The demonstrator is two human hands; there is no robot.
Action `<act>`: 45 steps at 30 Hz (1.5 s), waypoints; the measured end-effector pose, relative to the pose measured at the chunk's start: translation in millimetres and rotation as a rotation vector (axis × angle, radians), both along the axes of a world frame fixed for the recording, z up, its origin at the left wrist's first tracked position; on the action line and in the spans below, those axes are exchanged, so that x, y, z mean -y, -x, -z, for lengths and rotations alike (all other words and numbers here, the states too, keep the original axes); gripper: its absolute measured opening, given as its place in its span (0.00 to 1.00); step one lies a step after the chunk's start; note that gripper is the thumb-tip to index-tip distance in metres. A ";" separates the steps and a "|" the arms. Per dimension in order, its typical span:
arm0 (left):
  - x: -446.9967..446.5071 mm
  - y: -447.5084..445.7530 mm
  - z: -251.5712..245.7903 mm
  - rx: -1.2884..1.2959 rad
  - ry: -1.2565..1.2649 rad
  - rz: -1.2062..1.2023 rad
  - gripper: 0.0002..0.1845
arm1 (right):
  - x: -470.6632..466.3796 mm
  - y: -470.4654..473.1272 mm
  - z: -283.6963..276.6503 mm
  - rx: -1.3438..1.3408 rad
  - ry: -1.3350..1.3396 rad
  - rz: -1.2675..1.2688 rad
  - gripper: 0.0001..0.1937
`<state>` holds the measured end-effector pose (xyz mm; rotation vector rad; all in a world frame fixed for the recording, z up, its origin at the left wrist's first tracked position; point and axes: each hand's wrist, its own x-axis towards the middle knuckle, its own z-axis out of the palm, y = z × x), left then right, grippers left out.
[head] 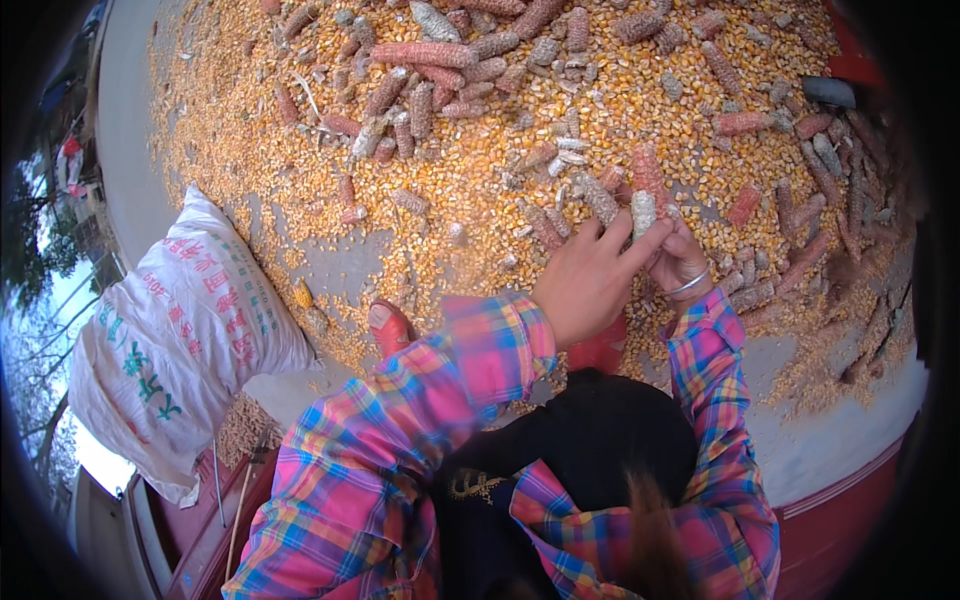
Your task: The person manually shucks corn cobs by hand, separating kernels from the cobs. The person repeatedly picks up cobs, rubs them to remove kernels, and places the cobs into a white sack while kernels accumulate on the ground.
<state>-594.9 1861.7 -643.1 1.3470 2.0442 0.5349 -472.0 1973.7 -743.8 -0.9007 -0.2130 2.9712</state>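
My left hand (600,274) reaches over the kernels with its fingers bent around a short pale corn cob (643,213). Close against it, my right hand (679,259), with a silver bangle (688,281) at the wrist, has its fingers curled at the lower end of a reddish corn cob (648,169). The two cobs touch, and the pale one partly covers the red one. The fingertips of both hands are partly hidden. Loose yellow corn kernels (480,202) and bare cobs (598,196) lie around the hands.
A white woven sack (187,315) bearing writing stands at the left. Bare cobs (424,56) are heaped at the top, more (817,217) at the right. A partly kerneled cob piece (302,294) lies near the sack. Red shoes (390,327) rest on the grey floor (345,262).
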 end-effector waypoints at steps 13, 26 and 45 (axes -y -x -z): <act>-2.8 -0.6 -20.2 -0.117 -0.071 0.098 0.32 | -5.9 23.2 -19.1 -0.128 -0.118 -0.026 0.42; 0.9 -6.1 -22.1 -0.156 -0.006 0.257 0.27 | 0.4 11.3 -15.4 -0.148 -0.040 -0.119 0.41; 62.3 -10.7 81.5 0.259 0.341 -0.827 0.34 | -16.8 -48.3 7.4 -0.093 -0.065 0.047 0.29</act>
